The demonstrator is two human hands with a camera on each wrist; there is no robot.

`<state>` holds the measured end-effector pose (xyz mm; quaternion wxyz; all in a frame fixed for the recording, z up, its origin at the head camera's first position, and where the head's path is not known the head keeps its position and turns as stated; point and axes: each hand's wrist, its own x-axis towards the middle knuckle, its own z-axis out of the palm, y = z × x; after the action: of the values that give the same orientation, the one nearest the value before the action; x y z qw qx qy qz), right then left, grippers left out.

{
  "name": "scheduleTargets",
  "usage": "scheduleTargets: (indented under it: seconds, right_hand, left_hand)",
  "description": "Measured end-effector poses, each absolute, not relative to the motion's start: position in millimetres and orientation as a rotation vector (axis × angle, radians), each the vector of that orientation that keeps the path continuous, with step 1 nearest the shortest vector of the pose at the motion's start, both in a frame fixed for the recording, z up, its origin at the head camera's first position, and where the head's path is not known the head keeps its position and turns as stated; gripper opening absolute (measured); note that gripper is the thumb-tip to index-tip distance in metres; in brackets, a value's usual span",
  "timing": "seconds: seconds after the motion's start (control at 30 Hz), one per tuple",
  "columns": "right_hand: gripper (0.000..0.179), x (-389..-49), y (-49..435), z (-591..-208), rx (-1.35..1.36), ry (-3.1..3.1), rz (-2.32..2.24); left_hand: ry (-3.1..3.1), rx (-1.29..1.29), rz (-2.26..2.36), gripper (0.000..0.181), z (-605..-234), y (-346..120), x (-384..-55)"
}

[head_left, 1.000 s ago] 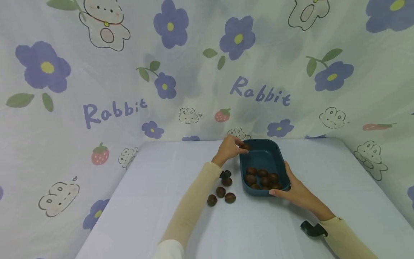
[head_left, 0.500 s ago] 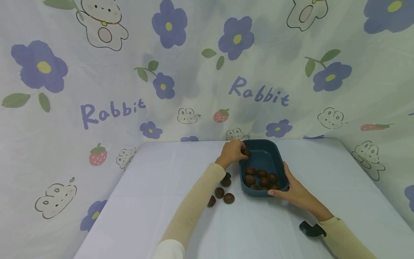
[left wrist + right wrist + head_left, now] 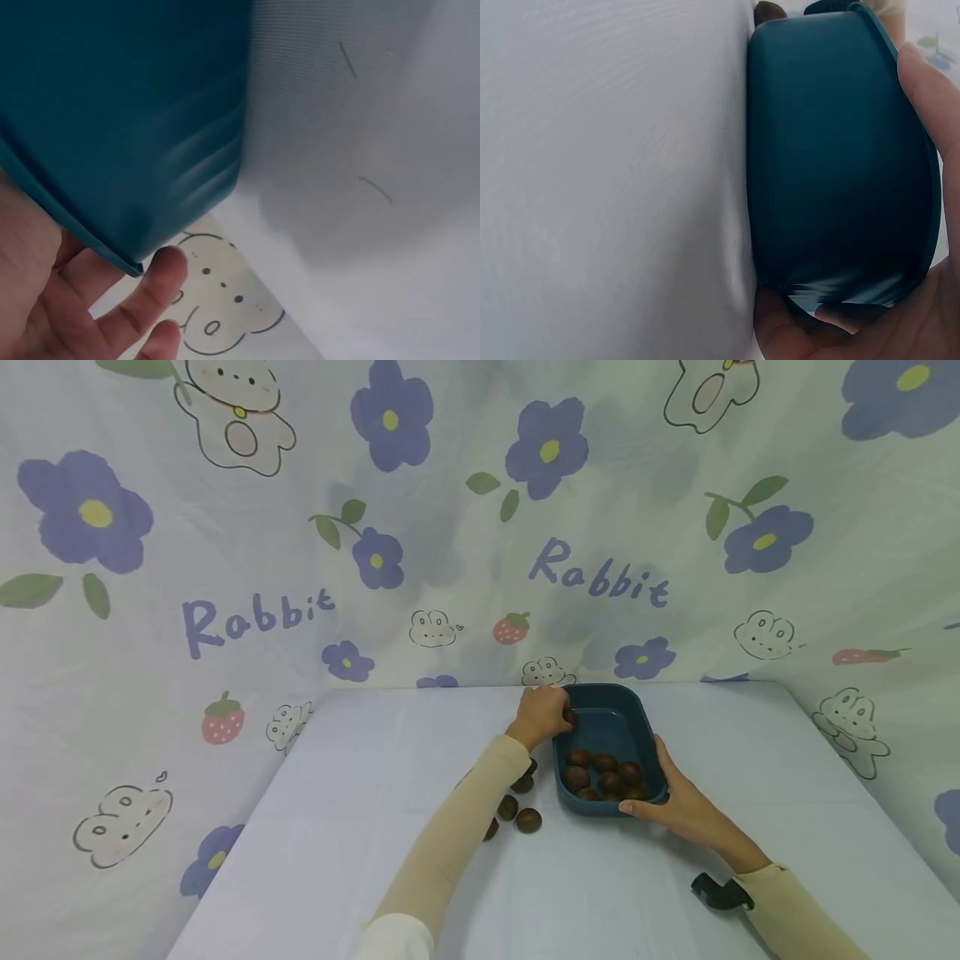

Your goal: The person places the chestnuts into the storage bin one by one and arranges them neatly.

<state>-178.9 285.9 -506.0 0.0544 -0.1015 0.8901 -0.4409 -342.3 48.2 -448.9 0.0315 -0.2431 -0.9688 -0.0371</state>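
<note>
A dark teal rectangular container stands on the white table with several brown chestnuts gathered at its near end. My left hand is at its far left rim, holding a chestnut mostly covered by the fingers. In the left wrist view, fingers of that hand lie beside the rim; the held chestnut is out of sight there. My right hand grips the near right corner, thumb over the rim. The right wrist view has its fingers curled against the container's outer wall.
Several loose chestnuts lie left of the container, some partly covered by the left sleeve. A black wrist device sits at the right cuff. Behind the table hangs a patterned curtain.
My left hand has moved slightly down along the left rim with the chestnut, its fingers now covering more of it. The right hand keeps its grip; the whole view has shifted a little left.
</note>
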Motion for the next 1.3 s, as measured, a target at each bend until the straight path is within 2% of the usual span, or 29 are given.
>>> scheduleTargets:
  seconds: [0.47,0.67,1.0,1.3]
  right_hand:
    - [0.129,-177,282,-505,-0.315,2.689,-1.353]
    - [0.129,-177,282,-507,-0.314,2.692,-1.345]
    - [0.129,-177,283,-503,-0.267,2.713,-1.285]
    - [0.129,-176,283,-498,-0.268,2.714,-1.276]
  left_hand:
    - [-3.019,-0.759,-0.042,0.03,-445,46,-337]
    - [-2.999,-0.742,-0.108,0.036,-446,40,-334]
    - [-2.894,-0.647,-0.77,0.044,-425,3,-321]
    - [-2.737,-0.603,-1.154,0.029,-420,-52,-306]
